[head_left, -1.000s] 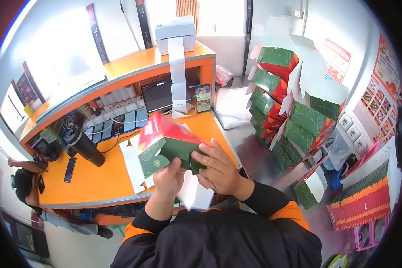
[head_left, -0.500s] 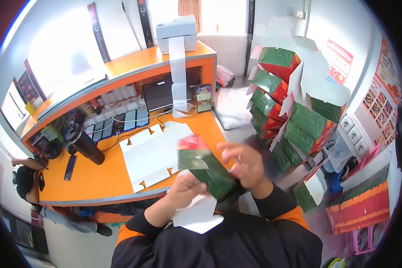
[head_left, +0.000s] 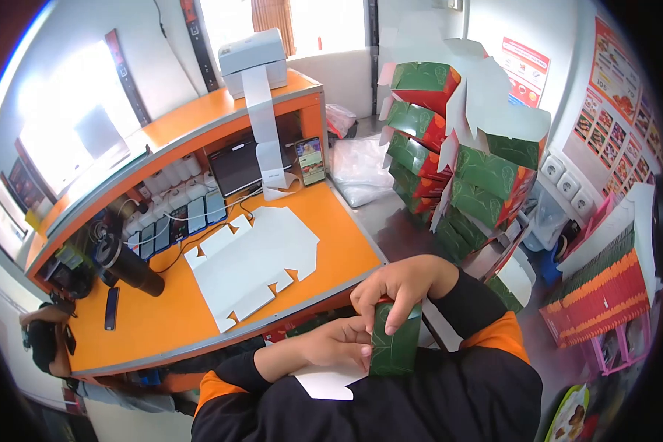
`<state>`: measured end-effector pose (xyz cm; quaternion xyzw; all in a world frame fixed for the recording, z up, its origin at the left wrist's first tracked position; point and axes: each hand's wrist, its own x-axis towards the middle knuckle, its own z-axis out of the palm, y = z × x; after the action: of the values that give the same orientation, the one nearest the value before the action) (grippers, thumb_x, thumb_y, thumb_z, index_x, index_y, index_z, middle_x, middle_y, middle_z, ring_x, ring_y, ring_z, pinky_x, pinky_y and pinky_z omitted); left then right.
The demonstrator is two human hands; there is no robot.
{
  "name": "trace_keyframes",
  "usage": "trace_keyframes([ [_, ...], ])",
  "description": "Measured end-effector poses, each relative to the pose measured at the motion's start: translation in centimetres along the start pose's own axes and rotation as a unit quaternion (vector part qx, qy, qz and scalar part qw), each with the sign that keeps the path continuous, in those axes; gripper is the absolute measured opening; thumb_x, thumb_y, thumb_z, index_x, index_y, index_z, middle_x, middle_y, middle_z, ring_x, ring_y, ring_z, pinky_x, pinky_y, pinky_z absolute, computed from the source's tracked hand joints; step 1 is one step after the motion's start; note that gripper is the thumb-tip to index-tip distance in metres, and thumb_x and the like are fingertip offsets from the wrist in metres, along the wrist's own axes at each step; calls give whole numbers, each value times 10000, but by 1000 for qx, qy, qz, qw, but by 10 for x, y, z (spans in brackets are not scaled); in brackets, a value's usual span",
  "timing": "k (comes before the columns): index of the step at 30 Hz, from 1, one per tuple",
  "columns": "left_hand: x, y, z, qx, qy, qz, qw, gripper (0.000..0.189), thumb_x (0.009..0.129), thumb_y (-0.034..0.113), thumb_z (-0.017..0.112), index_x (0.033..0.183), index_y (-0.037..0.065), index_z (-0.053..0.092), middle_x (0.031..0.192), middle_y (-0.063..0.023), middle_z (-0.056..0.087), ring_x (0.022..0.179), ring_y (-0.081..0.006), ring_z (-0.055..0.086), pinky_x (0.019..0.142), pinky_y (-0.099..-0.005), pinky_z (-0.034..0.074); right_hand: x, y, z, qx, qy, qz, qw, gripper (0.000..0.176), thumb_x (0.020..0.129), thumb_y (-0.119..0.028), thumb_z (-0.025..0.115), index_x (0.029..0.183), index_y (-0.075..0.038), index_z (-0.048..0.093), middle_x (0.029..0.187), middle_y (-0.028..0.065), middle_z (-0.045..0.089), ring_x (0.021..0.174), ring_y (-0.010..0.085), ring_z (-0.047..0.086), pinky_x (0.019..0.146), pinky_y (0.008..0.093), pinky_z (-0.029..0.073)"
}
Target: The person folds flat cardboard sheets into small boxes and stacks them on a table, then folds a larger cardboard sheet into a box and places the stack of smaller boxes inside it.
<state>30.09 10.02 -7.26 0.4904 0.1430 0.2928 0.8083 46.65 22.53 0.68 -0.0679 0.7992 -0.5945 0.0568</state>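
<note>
Close to my body is a partly folded green carton box (head_left: 396, 346) with a white inner flap (head_left: 325, 383) sticking out at its left. My left hand (head_left: 335, 342) grips the box's left side, thumb against the green panel. From above, my right hand (head_left: 396, 291) is closed over the box's top edge, fingers bent down onto the green face. On the orange table in front lies a flat, unfolded white carton sheet (head_left: 254, 265), with notched tabs along its edges; neither hand touches it.
At the right stand stacked green and red boxes (head_left: 423, 121) with open white flaps. Flat folded cartons (head_left: 597, 295) fill a rack at far right. A black tumbler (head_left: 129, 265), a phone (head_left: 112, 308) and a label printer (head_left: 253, 62) are at the left and back. Another person (head_left: 46, 339) is at far left.
The green box has turned more upright and shifted right, nearer my body. My right hand, raised and apart before, has come down onto its top. The camera view has swung right.
</note>
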Motion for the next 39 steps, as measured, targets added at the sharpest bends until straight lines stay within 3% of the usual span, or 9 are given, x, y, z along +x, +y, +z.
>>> trace_keyframes([
  [5,-45,50,-84,292,109,7,950,604,794,227,644,1314,47,395,1186,-127,536,1102,-225,493,932,-361,386,-48,-56,18,-32,225,8,974,237,695,-125,702,898,-8,662,731,62,614,648,139,550,593,257,411],
  [8,-95,37,-164,679,312,-177,641,836,627,403,753,1306,60,407,1314,-168,432,1234,-309,379,1005,-415,316,-109,-63,37,-51,320,-223,919,160,760,-70,653,919,-60,641,745,75,626,708,188,599,624,313,448],
  [10,-123,14,-197,698,259,-364,560,917,561,450,777,1316,91,400,1365,-198,354,1274,-351,311,1032,-425,285,-148,-73,67,-89,346,-364,860,171,773,-46,621,943,-62,627,808,88,620,765,208,592,675,339,446],
  [16,-150,13,-210,647,303,-290,636,813,554,355,800,1256,90,486,1352,-217,363,1273,-325,328,1034,-371,296,-197,-114,220,-312,708,-419,476,230,813,27,527,1014,-70,582,1000,129,604,937,265,570,827,415,440],
  [22,-144,35,-208,622,302,-241,681,424,655,239,722,1021,45,631,1148,-216,547,1112,-319,502,914,-360,408,-237,-62,237,-416,846,51,329,190,797,40,541,974,-12,585,992,123,583,919,205,557,836,305,426],
  [25,-119,52,-195,620,332,-365,610,246,709,202,637,859,8,643,896,-212,621,873,-339,597,750,-387,464,-231,-41,201,-331,846,125,399,113,796,8,570,905,2,601,875,58,572,825,148,530,756,241,399],
  [28,-122,43,-199,683,357,-249,587,212,726,188,589,791,-10,627,747,-211,609,727,-357,596,655,-408,458,-247,-14,173,-362,808,212,412,123,795,-2,557,905,-11,613,871,70,591,835,180,548,766,276,410],
  [36,-128,59,-183,640,432,-195,606,230,768,150,576,946,12,620,828,-193,627,764,-320,613,687,-366,469,-257,40,129,-330,674,548,369,259,742,-66,605,995,-120,625,992,96,607,1009,288,517,887,338,391],
  [39,-144,85,-163,541,508,-78,666,225,810,120,554,985,-12,606,820,-129,640,724,-217,601,670,-312,459,-238,37,123,-436,750,386,313,295,749,-84,607,1043,-80,592,1051,119,594,1040,284,518,921,367,378],
])
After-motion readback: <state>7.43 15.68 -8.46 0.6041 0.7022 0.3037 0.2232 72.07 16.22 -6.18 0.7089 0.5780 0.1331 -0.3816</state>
